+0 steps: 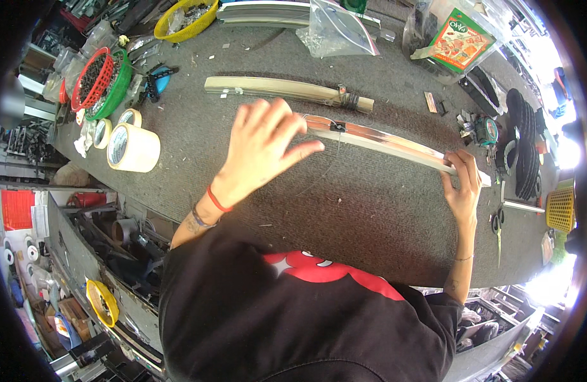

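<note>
A folded slat blind (pixel 389 141), long and narrow with copper-coloured slats and a pale rail, lies across the grey carpeted table. A small black clip (pixel 337 127) and thin cord sit near its left part. My right hand (pixel 462 181) grips the blind's right end between thumb and fingers. Over its left end hovers my left hand (pixel 261 143), fingers apart and thumb out, with nothing in it; whether it touches the blind I cannot tell. Just beyond lies a second, beige slat bundle (pixel 274 88), with dark cord wound round its right part.
Tape rolls (pixel 134 148), a red basket (pixel 93 79) and a green basket (pixel 118 89) of small parts stand left. A yellow basket (pixel 186 19) and a plastic bag (pixel 338 28) lie far. Right are a clear bin (pixel 455 41), a tape measure (pixel 486 130), black straps (pixel 529 153) and scissors (pixel 498 226).
</note>
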Tool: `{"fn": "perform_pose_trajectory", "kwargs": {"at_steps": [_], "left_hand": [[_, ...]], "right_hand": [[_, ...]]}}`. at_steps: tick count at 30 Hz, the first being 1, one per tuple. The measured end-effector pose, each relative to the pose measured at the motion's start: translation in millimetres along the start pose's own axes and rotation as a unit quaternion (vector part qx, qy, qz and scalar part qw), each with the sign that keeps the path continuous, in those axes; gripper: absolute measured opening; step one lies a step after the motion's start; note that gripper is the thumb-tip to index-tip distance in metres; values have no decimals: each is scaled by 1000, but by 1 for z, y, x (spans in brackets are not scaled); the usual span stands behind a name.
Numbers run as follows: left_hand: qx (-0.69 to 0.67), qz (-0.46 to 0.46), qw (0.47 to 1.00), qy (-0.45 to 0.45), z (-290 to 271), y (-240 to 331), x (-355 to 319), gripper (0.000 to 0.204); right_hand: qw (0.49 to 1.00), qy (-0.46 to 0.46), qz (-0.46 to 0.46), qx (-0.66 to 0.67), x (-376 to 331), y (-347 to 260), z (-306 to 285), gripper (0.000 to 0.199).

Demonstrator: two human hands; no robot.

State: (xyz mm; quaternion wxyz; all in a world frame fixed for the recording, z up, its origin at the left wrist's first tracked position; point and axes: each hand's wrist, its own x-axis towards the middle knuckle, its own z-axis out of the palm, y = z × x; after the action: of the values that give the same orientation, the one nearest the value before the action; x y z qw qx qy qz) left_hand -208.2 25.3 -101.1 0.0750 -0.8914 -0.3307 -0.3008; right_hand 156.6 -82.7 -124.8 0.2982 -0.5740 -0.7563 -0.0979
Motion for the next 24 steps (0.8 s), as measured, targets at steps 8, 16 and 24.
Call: {"fn": "perform_pose_trajectory", "kwargs": {"at_steps": [8, 16, 24], "left_hand": [[-42, -26, 997, -55, 14, 37, -8, 26], [-184, -77, 971, -134, 8, 77, 9, 12], [-117, 1, 967, -225, 35, 153, 28, 44]], "right_hand": [[995, -91, -2, 31, -1, -36, -8, 42], [989, -127, 76, 1, -48, -12, -57, 43], [879, -24, 414, -236, -173, 197, -176, 50]]}}
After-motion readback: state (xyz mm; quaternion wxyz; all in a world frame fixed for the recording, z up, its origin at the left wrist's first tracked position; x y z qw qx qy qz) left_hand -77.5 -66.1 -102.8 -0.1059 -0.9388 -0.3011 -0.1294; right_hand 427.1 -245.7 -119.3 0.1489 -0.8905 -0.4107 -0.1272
